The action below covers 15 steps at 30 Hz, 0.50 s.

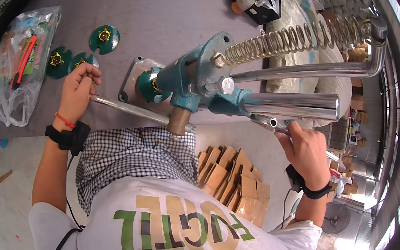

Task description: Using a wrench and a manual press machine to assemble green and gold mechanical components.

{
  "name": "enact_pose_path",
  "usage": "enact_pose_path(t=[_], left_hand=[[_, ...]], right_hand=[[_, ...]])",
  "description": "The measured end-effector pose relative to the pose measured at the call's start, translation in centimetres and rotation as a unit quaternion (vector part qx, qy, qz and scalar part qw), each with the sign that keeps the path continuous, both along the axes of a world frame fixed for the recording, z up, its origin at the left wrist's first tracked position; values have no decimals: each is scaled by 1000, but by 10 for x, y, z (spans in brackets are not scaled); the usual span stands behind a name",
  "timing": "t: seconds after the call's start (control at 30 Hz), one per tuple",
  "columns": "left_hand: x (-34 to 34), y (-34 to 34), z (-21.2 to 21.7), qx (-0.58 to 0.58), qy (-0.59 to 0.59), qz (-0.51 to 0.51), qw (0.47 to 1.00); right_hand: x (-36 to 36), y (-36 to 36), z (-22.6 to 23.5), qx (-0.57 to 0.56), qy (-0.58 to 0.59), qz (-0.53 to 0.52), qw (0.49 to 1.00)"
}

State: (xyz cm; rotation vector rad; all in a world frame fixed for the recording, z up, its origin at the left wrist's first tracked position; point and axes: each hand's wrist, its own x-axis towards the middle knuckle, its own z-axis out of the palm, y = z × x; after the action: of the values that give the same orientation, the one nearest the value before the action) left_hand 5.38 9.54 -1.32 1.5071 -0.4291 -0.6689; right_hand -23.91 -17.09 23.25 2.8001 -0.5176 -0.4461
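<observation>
Meanwhile, the left hand (pixel 75 89) is curled tight around a chrome rod (pixel 125 107) on the grey counter (pixel 167 11), just beside three green discs (pixel 104 38). The right hand (pixel 307 148) is closed around a chrome lever (pixel 275 125) below the teal press (pixel 198 76), where another green disc (pixel 149 87) sits on its base plate.

We see the press (pixel 193 77) at centre frame as cast metal under matt teal paint; its lever (pixel 290 104) and the thin rod (pixel 125 106) are polished, glossy steel; the spring (pixel 290 39) at upper right looks like dull brassy wire; the 3 green discs (pixel 104 38) at upper left shine like enamel; the bag (pixel 20 64) is clear, crinkled plastic; the tabletop (pixel 167 11) is a matt grey; the cardboard pieces (pixel 228 177) below are rough brown.
</observation>
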Motion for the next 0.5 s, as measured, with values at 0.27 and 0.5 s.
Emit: enact_pose_path(t=[0.27,0.5], left_hand=[[3,0,-4,1,-2,2,1000],[1,0,-1,15,-2,9,1000]], right_hand=[[-25,-1,-36,85,-94,-49,991],[-1,0,-4,15,-32,2,999]])
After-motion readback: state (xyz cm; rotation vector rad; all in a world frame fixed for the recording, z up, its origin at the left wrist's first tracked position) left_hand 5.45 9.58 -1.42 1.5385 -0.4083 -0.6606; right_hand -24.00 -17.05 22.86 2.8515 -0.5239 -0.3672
